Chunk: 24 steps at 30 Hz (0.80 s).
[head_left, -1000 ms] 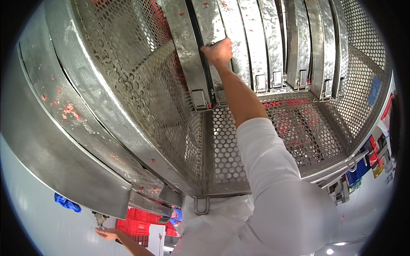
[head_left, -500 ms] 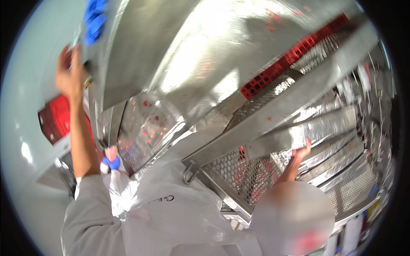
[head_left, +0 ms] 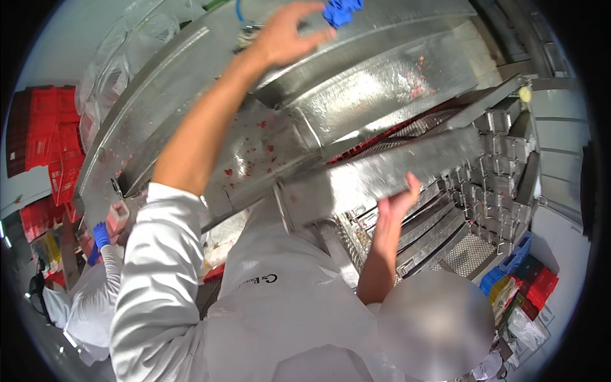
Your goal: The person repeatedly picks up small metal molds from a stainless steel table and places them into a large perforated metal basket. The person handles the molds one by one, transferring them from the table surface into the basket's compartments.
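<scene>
Steel box: right hand at lower edge, grip unclear; left hand spread, empty, beside blue bundle.

**Arms reaching two ways**

The bare left forearm slants from 9 o'clock up toward 12, ending in the left hand, its thumb and fingers parted toward 3. The bare right forearm rises from 5 o'clock; the right hand stands near 3, digits spread in a V.
</scene>
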Tool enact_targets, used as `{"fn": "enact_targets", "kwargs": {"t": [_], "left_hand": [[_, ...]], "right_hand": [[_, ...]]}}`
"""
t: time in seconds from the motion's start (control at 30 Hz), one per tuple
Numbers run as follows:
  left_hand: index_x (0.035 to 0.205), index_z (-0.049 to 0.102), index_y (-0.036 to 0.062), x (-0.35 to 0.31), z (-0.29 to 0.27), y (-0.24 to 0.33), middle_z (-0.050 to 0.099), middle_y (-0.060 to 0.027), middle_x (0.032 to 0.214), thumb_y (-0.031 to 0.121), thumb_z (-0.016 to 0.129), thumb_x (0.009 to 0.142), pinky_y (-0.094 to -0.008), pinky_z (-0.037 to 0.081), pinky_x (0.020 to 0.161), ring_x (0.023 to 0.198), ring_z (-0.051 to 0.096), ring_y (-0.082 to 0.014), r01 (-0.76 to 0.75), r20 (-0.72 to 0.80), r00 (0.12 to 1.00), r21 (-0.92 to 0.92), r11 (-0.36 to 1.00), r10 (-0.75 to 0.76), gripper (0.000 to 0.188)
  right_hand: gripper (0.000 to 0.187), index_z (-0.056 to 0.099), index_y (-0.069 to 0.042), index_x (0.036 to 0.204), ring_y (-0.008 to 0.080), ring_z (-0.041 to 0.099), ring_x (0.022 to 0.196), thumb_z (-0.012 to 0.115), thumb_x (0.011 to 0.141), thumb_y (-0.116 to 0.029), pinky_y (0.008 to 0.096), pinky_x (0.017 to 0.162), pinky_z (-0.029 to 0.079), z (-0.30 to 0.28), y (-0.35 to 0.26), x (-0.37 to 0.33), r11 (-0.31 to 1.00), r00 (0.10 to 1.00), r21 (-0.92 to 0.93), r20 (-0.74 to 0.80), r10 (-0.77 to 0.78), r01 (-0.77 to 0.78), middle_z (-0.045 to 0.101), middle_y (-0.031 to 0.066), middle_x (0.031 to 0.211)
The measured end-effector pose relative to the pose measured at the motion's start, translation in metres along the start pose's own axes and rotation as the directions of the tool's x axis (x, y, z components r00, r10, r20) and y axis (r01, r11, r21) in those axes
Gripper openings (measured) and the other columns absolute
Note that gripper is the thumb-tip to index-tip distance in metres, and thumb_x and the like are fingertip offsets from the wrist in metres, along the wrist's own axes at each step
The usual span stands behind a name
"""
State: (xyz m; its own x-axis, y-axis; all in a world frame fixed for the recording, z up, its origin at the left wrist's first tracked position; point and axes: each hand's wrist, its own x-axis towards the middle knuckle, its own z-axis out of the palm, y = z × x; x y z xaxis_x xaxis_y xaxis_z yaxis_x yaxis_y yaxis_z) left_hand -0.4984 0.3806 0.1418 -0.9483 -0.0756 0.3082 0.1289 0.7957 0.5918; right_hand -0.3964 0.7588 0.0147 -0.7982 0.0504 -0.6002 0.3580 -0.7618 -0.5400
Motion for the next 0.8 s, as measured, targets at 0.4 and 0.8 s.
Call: {"fn": "enact_targets", "kwargs": {"t": [0.4, 0.8], "left_hand": [[0.151, 0.042, 0.0106, -0.360, -0.035, -0.109, 0.040, -0.0242, 0.151, 0.057, 0.055, 0.095, -0.0507, 0.035, 0.110, 0.135, 0.044, -0.0392, 0.250, 0.265, 0.915, 0.222, 0.943, -0.305, 0.074], [0.065, 0.059, 0.0090, -0.410, -0.019, -0.138, 0.059, -0.0097, 0.073, 0.031, 0.065, 0.087, -0.0400, 0.049, 0.062, 0.069, 0.060, -0.0277, 0.120, -0.098, 0.987, -0.094, 0.988, -0.129, 0.031]], "right_hand": [[0.070, 0.049, 0.012, 0.134, 0.0394, 0.055, 0.122, 0.078, 0.079, -0.017, 0.0448, 0.109, 0.042, 0.151, 0.184, -0.055, -0.191, 0.490, -0.654, 0.700, -0.520, 0.732, 0.059, 0.0298, 0.128], [0.090, 0.047, 0.002, 0.123, 0.0423, 0.052, 0.123, 0.089, 0.054, -0.038, 0.0474, 0.108, 0.041, 0.194, 0.323, -0.072, -0.240, 0.210, 0.210, 0.155, 0.965, 0.948, 0.054, 0.0244, 0.126]]}}
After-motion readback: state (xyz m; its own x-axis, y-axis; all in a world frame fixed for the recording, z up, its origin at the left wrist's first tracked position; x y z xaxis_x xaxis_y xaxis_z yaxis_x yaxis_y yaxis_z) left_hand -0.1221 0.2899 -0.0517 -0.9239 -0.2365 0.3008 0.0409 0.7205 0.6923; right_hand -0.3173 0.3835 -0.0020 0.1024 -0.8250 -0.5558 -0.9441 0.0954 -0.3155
